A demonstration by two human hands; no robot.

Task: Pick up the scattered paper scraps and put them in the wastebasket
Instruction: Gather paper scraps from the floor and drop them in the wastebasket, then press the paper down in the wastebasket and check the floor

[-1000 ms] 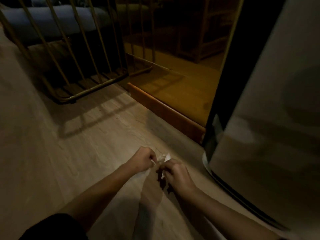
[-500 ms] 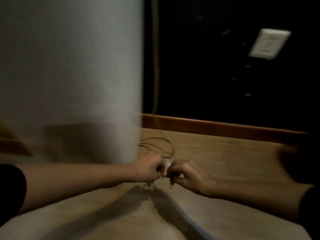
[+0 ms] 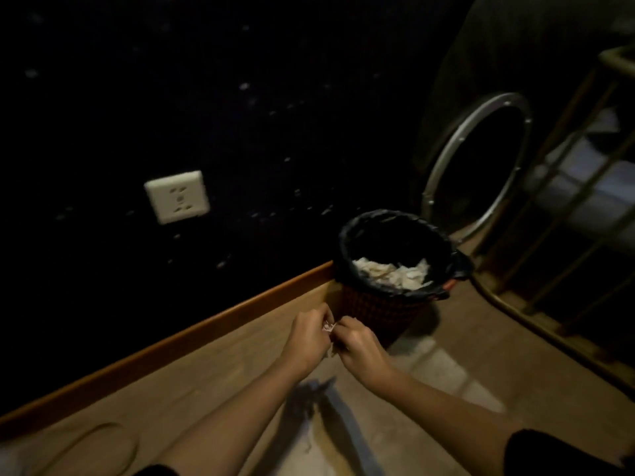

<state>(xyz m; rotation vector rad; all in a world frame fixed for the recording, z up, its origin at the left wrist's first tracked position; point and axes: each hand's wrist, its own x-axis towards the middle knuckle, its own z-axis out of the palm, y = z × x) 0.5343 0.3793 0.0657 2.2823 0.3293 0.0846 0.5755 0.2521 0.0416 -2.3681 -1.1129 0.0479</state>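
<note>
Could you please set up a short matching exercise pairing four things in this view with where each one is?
Things:
1. wall socket
2. wastebasket
3. paper scrap
4. metal ring

Places:
A. pinched between both hands
B. on the dark wall, left
C. leaning behind the basket, right
D. on the floor by the baseboard

Pairs: 1-B, 2-D, 3-A, 4-C

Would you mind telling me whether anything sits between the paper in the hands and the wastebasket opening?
Nothing visible does. The paper scraps are pinched between the left hand and right hand, just short of the wastebasket, whose open top already holds paper.
</note>
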